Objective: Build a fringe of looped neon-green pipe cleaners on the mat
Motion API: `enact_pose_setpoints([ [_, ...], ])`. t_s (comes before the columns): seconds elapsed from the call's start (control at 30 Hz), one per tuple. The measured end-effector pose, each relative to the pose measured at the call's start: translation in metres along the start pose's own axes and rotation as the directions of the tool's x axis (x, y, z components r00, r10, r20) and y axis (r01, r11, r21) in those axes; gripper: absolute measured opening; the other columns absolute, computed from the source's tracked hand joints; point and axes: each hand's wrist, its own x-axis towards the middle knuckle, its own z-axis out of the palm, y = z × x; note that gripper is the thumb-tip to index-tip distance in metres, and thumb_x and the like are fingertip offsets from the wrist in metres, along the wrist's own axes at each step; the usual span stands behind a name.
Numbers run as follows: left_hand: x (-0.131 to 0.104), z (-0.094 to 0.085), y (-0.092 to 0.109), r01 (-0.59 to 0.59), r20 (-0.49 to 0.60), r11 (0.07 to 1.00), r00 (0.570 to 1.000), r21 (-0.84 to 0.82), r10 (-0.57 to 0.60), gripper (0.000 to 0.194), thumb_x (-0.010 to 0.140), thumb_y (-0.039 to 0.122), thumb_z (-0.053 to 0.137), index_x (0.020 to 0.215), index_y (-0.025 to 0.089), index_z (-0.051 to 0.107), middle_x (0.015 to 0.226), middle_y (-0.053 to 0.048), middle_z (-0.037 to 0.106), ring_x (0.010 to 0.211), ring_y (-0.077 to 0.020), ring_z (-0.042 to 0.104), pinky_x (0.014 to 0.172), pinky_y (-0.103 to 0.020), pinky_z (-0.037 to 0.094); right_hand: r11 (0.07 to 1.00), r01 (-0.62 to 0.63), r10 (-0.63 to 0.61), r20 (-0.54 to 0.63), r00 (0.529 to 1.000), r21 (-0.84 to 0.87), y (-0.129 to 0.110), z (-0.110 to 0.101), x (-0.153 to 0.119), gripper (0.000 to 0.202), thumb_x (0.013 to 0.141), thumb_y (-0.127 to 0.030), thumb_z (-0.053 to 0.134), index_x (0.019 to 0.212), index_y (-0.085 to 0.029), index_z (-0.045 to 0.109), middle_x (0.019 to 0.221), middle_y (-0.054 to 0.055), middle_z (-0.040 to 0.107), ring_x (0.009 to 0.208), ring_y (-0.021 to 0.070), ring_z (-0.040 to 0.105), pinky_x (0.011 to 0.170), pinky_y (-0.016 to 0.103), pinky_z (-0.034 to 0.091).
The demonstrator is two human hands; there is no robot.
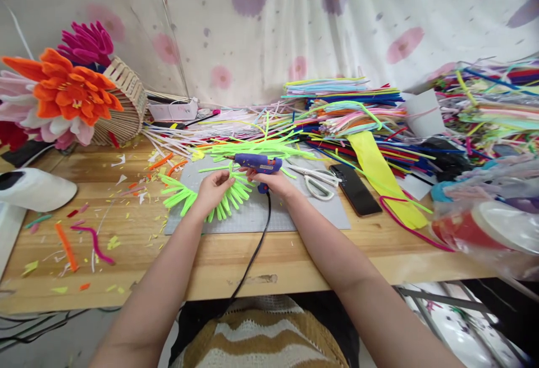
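Observation:
A purple-blue glue gun (257, 162) is in my right hand (272, 180), its nozzle pointing left over the neon green pipe-cleaner fringe (229, 202). My left hand (214, 188) pinches the fringe near its upper edge, just below the nozzle. The green loops fan out in a curve on both sides of that hand. Under them lies a grey cutting mat (278, 210). Loose green pipe cleaners (256, 146) are heaped right behind the glue gun. White-handled scissors (318, 184) rest on the mat to the right of my right hand.
A black phone (356, 188) and a yellow strip (385, 180) lie at the right. Pipe-cleaner bundles (345, 109) are stacked behind. Pipe-cleaner flowers (76, 90) stand at the left above scattered scraps (65, 247). The glue gun's black cord (256, 250) crosses the front edge.

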Motion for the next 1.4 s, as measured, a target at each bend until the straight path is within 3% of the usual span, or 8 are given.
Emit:
enact_pose_setpoints([
  [0.4, -0.004, -0.001, 0.004, 0.054, 0.038, 0.998, 0.998, 0.018, -0.054, 0.044, 0.052, 0.052, 0.068, 0.074, 0.015, 0.063, 0.070, -0.002, 0.064, 0.065, -0.0144, 0.056, 0.065, -0.027, 0.043, 0.997, -0.072, 0.076, 0.095, 0.993, -0.042, 0.004, 0.002, -0.003, 0.013, 0.064, -0.029, 0.057, 0.068, -0.017, 0.061, 0.084, 0.003, 0.062, 0.085, 0.0153, 0.055, 0.080, 0.028, 0.043],
  [0.57, -0.004, -0.002, 0.003, 0.061, -0.026, 0.997, 0.998, 0.050, -0.060, 0.043, 0.055, 0.050, 0.066, 0.078, 0.014, 0.064, 0.073, -0.003, 0.066, 0.067, -0.0152, 0.057, 0.064, -0.027, 0.044, 0.994, -0.105, 0.110, 0.120, 0.987, -0.042, 0.000, -0.005, -0.006, 0.020, 0.063, -0.032, 0.059, 0.075, -0.016, 0.062, 0.089, 0.005, 0.062, 0.081, 0.0147, 0.055, 0.063, 0.023, 0.046],
  [0.7, -0.001, -0.005, 0.000, 0.045, -0.104, 0.996, 0.994, 0.074, -0.038, 0.037, 0.056, 0.045, 0.066, 0.076, 0.013, 0.065, 0.071, -0.002, 0.065, 0.064, -0.0140, 0.056, 0.062, -0.026, 0.043, 0.989, -0.123, 0.134, 0.158, 0.978, -0.080, -0.003, -0.015, -0.008, 0.023, 0.064, -0.032, 0.059, 0.078, -0.015, 0.062, 0.072, 0.002, 0.059, 0.061, 0.0095, 0.051, 0.045, 0.019, 0.037],
  [0.87, -0.001, -0.013, -0.001, -0.022, -0.149, 0.959, 0.987, 0.282, 0.066, 0.030, 0.062, 0.038, 0.060, 0.077, 0.013, 0.066, 0.071, -0.003, 0.064, 0.065, -0.0142, 0.056, 0.064, -0.026, 0.042, 0.953, -0.171, 0.210, 0.137, 0.968, -0.250, -0.005, -0.028, -0.009, 0.023, 0.066, -0.032, 0.057, 0.076, -0.012, 0.062, 0.049, -0.004, 0.045, 0.043, 0.0048, 0.038, 0.040, 0.018, 0.030],
  [1.07, -0.007, -0.016, 0.007, -0.092, -0.108, 0.798, 0.975, 0.596, 0.193, 0.023, 0.067, 0.032, 0.055, 0.080, 0.018, 0.067, 0.081, -0.002, 0.066, 0.073, -0.0151, 0.057, 0.070, -0.026, 0.042, 0.911, -0.213, 0.260, 0.091, 0.961, -0.354, -0.012, -0.026, -0.009, 0.019, 0.062, -0.031, 0.059, 0.070, -0.012, 0.060, 0.046, -0.005, 0.044, 0.040, 0.0051, 0.037, 0.040, 0.020, 0.030],
  [1.4, -0.008, -0.015, 0.006, -0.072, -0.098, 0.812, 0.983, 0.579, 0.156, 0.025, 0.066, 0.034, 0.054, 0.079, 0.018, 0.067, 0.078, -0.001, 0.066, 0.071, -0.0147, 0.057, 0.067, -0.024, 0.041, 0.862, -0.258, 0.301, 0.031, 0.953, -0.437, -0.008, -0.025, -0.008, 0.016, 0.060, -0.029, 0.060, 0.065, -0.014, 0.057, 0.046, -0.005, 0.045, 0.040, 0.0056, 0.038, 0.039, 0.020, 0.030],
])
